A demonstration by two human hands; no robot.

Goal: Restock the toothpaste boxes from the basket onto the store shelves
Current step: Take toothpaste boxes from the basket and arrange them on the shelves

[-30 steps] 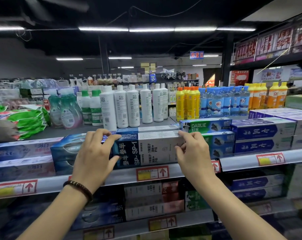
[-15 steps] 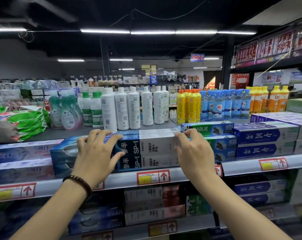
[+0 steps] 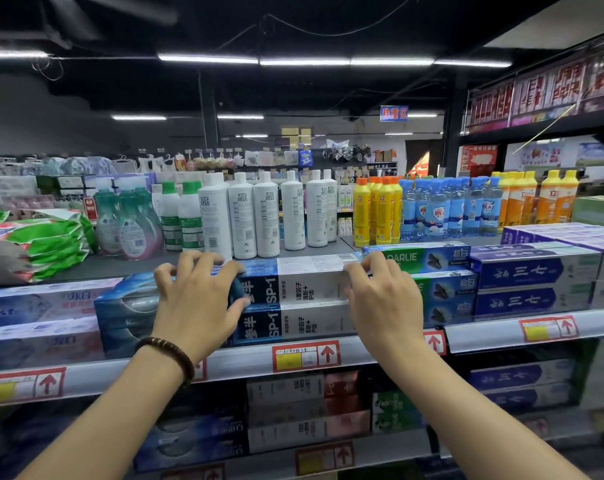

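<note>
Holding the top toothpaste box [image 3: 307, 289], the left hand [image 3: 196, 303] curls its fingers over the box's left end, with the thumb on the front. The right hand [image 3: 383, 299] curls over the right end. This box is long, flat cardboard, dark blue and white. It lies on 1 lower box [image 3: 307, 325] just like it, at the front edge of the shelf [image 3: 245, 363]. Shiny blue boxes [image 3: 127, 306] sit just beside it on the left, green boxes [image 3: 442, 289] on the right. Tall white bottles [image 3: 241, 216] stand behind. A brown bead bracelet [image 3: 170, 353] circles the left wrist.
</note>
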